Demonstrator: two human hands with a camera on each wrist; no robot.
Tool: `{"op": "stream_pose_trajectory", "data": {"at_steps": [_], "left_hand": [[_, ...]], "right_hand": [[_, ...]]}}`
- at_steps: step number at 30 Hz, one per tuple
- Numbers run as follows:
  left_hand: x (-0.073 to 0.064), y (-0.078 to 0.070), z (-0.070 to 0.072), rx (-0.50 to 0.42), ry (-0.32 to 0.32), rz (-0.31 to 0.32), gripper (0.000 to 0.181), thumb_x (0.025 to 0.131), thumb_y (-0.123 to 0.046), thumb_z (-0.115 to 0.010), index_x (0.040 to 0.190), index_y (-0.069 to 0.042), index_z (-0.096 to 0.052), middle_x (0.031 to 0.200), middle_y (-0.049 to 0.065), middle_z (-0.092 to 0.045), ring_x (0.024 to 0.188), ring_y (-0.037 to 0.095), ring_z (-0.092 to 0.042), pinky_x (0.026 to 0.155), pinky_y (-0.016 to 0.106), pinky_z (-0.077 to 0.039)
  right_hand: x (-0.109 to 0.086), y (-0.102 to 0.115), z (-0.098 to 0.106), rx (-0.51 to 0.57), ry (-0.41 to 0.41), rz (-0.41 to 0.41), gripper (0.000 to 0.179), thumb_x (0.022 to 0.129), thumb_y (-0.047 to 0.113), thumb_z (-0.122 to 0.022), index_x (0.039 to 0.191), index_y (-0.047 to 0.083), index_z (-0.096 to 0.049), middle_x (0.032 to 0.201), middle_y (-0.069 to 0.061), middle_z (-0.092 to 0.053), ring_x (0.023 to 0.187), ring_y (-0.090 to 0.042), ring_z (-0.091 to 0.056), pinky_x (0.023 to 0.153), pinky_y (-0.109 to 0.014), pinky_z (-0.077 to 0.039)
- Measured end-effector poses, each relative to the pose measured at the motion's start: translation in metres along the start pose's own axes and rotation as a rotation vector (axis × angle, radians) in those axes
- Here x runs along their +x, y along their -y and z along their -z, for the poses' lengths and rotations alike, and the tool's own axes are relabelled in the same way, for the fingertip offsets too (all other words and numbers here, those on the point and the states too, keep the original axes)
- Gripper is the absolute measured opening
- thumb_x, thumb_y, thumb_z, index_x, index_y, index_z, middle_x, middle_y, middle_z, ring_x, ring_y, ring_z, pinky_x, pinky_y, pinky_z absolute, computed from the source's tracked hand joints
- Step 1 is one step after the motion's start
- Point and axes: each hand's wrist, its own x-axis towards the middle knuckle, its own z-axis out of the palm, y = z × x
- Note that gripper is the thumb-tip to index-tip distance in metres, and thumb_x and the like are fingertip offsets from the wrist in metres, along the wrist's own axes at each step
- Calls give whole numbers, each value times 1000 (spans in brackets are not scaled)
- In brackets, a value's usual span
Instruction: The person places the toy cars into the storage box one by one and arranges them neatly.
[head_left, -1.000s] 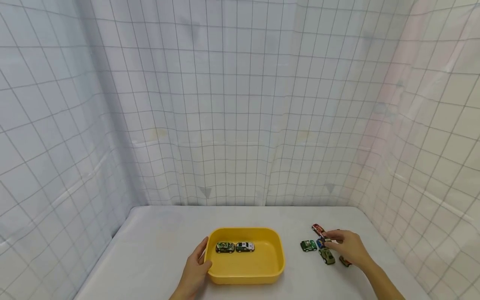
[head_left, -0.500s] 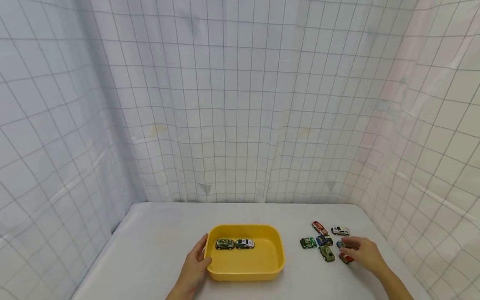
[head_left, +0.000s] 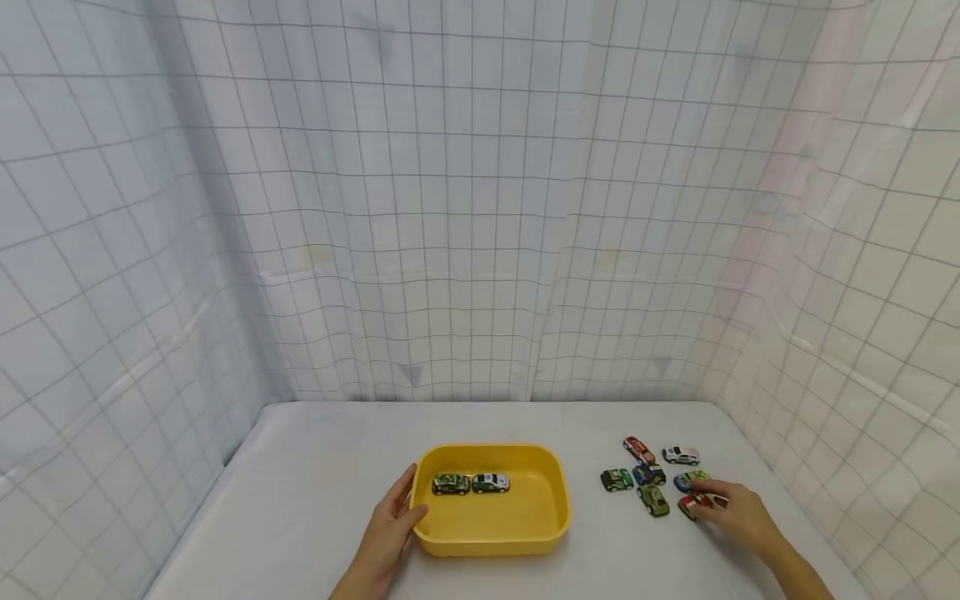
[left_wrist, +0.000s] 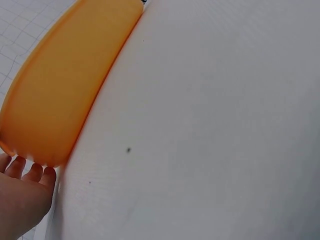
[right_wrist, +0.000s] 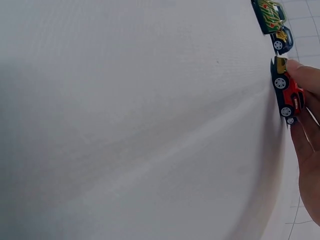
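My left hand [head_left: 386,529] grips the left side of a yellow plastic tray [head_left: 491,548], thumb over the rim and fingers along the outer wall. In the left wrist view, the fingertips touch the tray's wall [left_wrist: 60,85]. Inside the tray, a green camouflage toy car [head_left: 451,484] and a white-and-green toy car [head_left: 491,483] stand end to end. At the right, my right hand [head_left: 738,512] has thumb and fingers around a red toy car [right_wrist: 290,95], which is on the table and partly hidden by them. A blue-and-green toy car [head_left: 692,480] lies just beyond the fingertips.
Left of the right hand lie a green toy car [head_left: 617,479], an olive one [head_left: 653,500], a blue one [head_left: 649,474] and a red one [head_left: 639,450]. A white toy car [head_left: 681,455] stands farther back. Gridded white curtains [head_left: 465,208] surround the white table [head_left: 322,467].
My right hand has shifted right and toward me, from the blue car past the blue-and-green one to the red car. The white car has come into view. The left hand stays on the tray.
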Motion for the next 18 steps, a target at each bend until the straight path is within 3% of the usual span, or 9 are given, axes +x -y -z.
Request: {"op": "stream_pose_trajectory", "data": {"at_steps": [9,18], "left_hand": [[-2,-2,2,-17,12,-12,74,100,5,-58,164,-3,-21,168,25,-15,152,44,-19,113,41,-38],[-1,0,1,-9,0,10,74,100,3,-60,164,-3,-23,168,23,-17,152,42,-21,113,39,-36]], "right_hand": [[-3,-3,2,-84,-23,103,42,80,31,-90,110,3,-79,113,-24,-72,110,-50,-63,94,-64,-52],[-4,-9,6,-96,3,71,48,75,32,-93,111,3,-78,116,-26,-70,114,-53,-60,96,-67,-48]]}}
